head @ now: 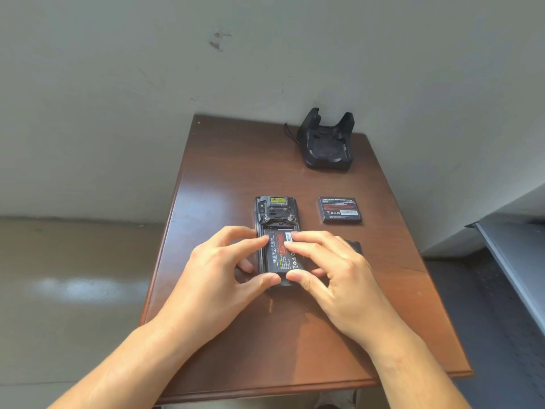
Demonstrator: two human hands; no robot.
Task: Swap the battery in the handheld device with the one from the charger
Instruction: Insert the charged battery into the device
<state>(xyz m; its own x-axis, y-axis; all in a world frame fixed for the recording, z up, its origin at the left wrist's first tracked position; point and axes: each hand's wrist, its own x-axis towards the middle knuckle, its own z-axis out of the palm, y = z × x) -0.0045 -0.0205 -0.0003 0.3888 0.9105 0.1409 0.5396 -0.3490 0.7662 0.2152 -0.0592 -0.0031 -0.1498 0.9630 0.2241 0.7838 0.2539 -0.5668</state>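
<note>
The black handheld device [275, 211] lies face down on the brown table [224, 178], its back cover off. A black battery with a red label [278, 252] sits in its open bay. My left hand [218, 267] grips the device's left side, fingertips on the battery. My right hand [327, 270] holds the right side, fingertips pressing on the battery's label, thumb at its near end. A second black battery [340, 209] lies flat on the table to the right of the device. The black charger cradle [326, 143] stands at the far right, its slot showing no battery.
A dark flat piece [355, 246], perhaps the back cover, lies half hidden behind my right hand. A thin cable [290, 134] runs behind the cradle. A grey wall is close behind the table. A grey shelf edge [510, 261] stands at the right.
</note>
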